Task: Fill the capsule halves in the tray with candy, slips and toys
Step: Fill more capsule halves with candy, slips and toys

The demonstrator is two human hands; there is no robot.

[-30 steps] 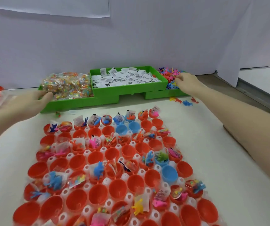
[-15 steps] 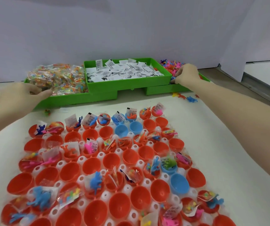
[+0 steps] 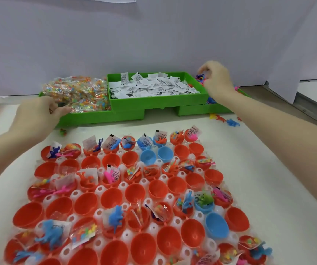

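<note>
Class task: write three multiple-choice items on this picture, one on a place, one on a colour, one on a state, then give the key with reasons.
1. Where is the left hand?
A. at the candy bin
B. over the slips
C. on the capsule tray

2. What colour are the bins?
A. blue
B. green
C. white

3. What state are most of the red halves in the tray's middle rows in?
A. capped
B. empty
C. upside down

Key: 1 A, its fingers touch the candy bags; 2 B, all the bin walls are green; 3 B, they lie open with nothing inside.
</note>
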